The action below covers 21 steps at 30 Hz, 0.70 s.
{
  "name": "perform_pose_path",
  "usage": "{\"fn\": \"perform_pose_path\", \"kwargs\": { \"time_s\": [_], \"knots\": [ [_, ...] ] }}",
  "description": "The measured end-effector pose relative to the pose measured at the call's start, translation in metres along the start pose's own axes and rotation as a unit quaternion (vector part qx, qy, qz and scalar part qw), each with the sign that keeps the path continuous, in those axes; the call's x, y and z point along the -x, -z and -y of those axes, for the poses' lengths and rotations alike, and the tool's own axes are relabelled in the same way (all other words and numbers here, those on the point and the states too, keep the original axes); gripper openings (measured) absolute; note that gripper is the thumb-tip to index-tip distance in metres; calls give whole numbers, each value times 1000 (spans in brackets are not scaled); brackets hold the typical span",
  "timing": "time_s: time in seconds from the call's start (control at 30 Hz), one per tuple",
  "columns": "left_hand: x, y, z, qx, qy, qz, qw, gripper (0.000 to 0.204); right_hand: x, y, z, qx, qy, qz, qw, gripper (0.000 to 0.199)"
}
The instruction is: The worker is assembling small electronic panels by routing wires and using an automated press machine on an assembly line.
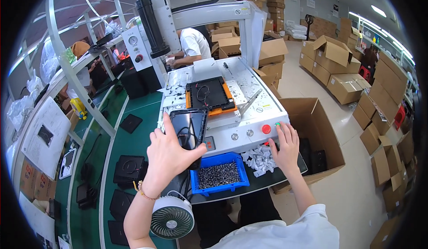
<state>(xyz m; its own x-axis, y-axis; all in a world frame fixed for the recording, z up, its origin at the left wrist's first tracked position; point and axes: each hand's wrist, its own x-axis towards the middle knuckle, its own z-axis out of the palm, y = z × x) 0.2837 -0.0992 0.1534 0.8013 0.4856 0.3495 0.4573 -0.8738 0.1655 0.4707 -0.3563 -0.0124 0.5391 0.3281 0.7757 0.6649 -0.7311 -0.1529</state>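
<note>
black panel (189,128): glossy plastic, reflective | blue bin (218,174): smooth plastic, holding small dull metal screws (218,174) | machine housing (249,119): matt white painted metal | open box (317,128): brown rough cardboard | fan (171,222): white plastic

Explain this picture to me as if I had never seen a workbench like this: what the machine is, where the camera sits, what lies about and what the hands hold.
The camera sits on the person's head and looks down, so the forearms come in from below and straight edges bend. In front stands a white benchtop machine with a gantry over a work deck. On the deck an orange fixture carries a flat black panel. The left hand holds another black panel over the machine's front left corner. The right hand rests at the front panel, fingertips by the green button, next to a red button. Below lie a blue bin of small dark parts, a small white fan and an open cardboard box.
</note>
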Motion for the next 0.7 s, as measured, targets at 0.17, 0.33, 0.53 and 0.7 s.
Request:
{"fn": "perform_pose_path", "kwargs": {
  "time_s": [0.17,0.33,0.53,0.7],
  "knots": [
    [28,-3,-19,37,-70,-9,997,119,-9,30,19,-162,-13,-30,986,32],
    [61,-9,-44,90,-176,-15,980,117,-6,46,79,-807,-233,236,488,62],
    [86,-26,-36,168,-189,12,967,121,6,44,76,-836,-256,250,416,53],
    [95,-71,-3,832,128,230,489,93,11,46,61,-854,-261,288,345,55]
  ]
}}
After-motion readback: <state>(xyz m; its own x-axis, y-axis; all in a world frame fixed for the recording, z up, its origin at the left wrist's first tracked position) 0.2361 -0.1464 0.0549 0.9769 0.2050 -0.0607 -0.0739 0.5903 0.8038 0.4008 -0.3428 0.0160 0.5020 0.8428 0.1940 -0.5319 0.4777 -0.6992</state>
